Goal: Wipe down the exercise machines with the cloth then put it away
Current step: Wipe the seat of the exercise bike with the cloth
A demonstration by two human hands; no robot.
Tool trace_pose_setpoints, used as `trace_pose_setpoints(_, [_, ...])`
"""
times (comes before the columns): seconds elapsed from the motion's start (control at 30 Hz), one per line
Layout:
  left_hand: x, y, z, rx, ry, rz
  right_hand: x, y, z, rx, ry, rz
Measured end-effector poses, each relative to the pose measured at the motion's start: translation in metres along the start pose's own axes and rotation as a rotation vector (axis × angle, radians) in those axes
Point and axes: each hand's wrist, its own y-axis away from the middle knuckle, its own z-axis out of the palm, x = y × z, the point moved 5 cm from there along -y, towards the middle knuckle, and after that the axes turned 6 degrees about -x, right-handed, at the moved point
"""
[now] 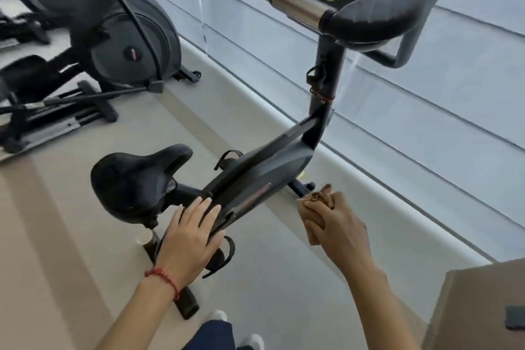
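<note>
Two bare forearms are seen at lower frame. Left hand (189, 239) is laid flat, fingers released, on the exercise bike (255, 179), whose frame runs toward upper right. Right hand (335, 224) is clenched around a crumpled brown cloth (322, 196), mostly hidden.

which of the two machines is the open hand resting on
The exercise bike with the black saddle, in the foreground. The left hand lies flat on its frame; the elliptical stands untouched further back, at upper left.
</note>
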Motion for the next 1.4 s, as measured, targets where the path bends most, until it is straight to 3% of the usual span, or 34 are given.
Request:
trace_pose_setpoints(0.23, [-0.046,0.054,0.011,-0.041,0.049,-0.142,-0.059,0.002,0.045,-0.125,0.055,-0.095])
trace_pose_setpoints(0.5, [-0.123,0.081,0.007,-0.064,0.083,-0.187,-0.149,-0.014,0.089,-0.084,0.050,-0.209])
trace_pose_setpoints(0.67, [-0.187,0.082,-0.005,-0.064,0.108,-0.148,-0.201,-0.032,0.122,-0.129,-0.016,-0.129])
trace_pose_setpoints(0.87, [-0.263,0.051,-0.008,-0.117,0.141,-0.060,-0.265,-0.077,0.156,-0.063,-0.101,-0.047])
trace_pose_setpoints(1.03, [-0.273,0.020,-0.014,-0.063,0.137,0.008,-0.282,-0.110,0.166,-0.041,-0.198,0.017])
trace_pose_setpoints(1.23, [-0.287,-0.008,-0.004,-0.075,0.159,-0.017,-0.295,-0.113,0.206,-0.051,-0.500,0.129])
trace_pose_setpoints(1.4, [-0.287,-0.015,0.003,-0.073,0.162,-0.046,-0.288,-0.094,0.208,-0.182,-0.581,0.000])
